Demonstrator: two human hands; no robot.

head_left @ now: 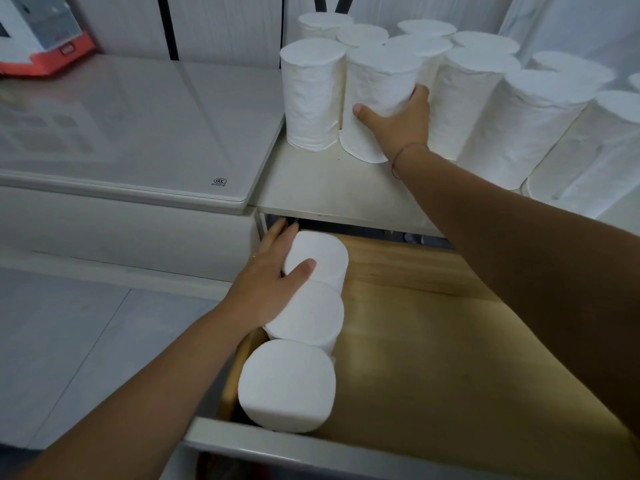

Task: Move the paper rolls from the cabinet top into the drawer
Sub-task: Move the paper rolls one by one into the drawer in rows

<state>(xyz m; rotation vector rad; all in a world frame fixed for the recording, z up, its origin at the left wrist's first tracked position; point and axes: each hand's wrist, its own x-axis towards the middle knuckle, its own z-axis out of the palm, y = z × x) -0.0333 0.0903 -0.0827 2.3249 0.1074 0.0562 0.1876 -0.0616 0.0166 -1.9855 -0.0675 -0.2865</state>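
Several white paper rolls stand upright on the cabinet top (332, 188). My right hand (398, 119) grips one front roll (377, 95), thumb on its near side, and the roll leans slightly. Beside it to the left stands another roll (311, 95). Below, the open drawer (433, 323) has a wooden bottom. Three rolls stand in a row along its left side. My left hand (270, 282) holds the farthest one (322, 254), thumb across its top; the middle roll (308, 323) and the nearest roll (287, 382) stand behind it toward me.
A low white glass-topped unit (131, 133) lies to the left of the cabinet, with a red-and-white box (41, 39) at its far corner. The drawer's grey front edge (311, 448) is nearest me. Grey floor tiles (69, 341) lie at lower left.
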